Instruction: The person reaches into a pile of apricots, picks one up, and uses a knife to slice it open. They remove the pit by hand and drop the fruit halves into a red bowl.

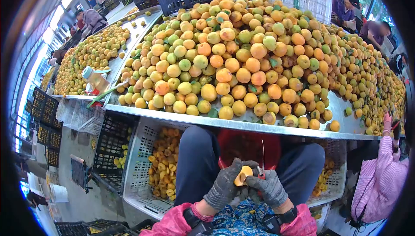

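A cut apricot (243, 174), its orange flesh and hollow facing up, sits in the gloved fingers of my left hand (222, 186). My right hand (270, 187), also in a grey glove, is closed around a small red-handled knife (261, 173) with a thin metal length pointing up. The fingers of both hands meet close around the fruit, above my lap. Just beyond them, between my knees, stands a red tub (273, 151). Whole apricots (229, 63) lie heaped on the metal table (225, 124) in front of me.
Left of my knees, a white crate (135, 166) holds halved apricots (164, 162); another white crate (339, 173) stands to the right. A black crate (112, 138) is farther left. A bottle (96, 79) stands on the table. A co-worker's pink checked sleeve (384, 154) reaches in from the right.
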A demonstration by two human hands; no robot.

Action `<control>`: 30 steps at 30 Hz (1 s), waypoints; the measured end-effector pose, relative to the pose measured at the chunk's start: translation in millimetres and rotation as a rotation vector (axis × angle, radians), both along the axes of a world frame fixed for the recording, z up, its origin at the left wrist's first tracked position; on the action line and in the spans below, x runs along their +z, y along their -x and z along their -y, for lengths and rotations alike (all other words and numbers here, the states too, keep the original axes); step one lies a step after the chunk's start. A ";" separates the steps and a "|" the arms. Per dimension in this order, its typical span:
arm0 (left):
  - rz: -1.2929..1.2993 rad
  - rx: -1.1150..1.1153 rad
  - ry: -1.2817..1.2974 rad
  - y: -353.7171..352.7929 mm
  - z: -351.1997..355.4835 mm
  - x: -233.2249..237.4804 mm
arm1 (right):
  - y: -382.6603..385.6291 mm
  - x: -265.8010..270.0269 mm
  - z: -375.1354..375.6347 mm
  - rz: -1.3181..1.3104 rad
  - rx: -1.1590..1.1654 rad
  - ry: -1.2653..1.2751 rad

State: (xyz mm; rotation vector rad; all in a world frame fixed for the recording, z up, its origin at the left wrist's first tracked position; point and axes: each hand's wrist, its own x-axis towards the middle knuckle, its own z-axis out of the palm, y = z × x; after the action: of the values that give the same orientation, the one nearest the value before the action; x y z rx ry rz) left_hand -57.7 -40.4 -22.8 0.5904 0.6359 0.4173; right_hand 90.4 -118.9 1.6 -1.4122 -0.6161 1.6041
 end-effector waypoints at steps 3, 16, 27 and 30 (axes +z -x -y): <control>0.367 -0.042 0.455 -6.8 8.4 -44.0 | -3.7 -2.0 1.3 0.151 0.054 0.128; 0.058 0.047 0.468 -16.4 25.5 -45.0 | -25.4 13.4 -6.2 -0.012 -0.578 -0.315; 0.014 0.127 0.448 -28.9 41.7 -40.2 | -1.2 -26.2 -8.3 0.235 -0.696 -0.476; -0.202 0.095 -0.107 -25.6 49.4 -54.6 | 2.3 -24.4 -7.4 -0.073 -0.694 -0.455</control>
State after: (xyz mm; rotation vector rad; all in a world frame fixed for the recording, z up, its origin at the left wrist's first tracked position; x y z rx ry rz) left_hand -32.1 -89.8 -77.4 0.7119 0.8404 0.4869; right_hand 88.1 -111.6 -22.7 -1.0534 -0.3540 0.8883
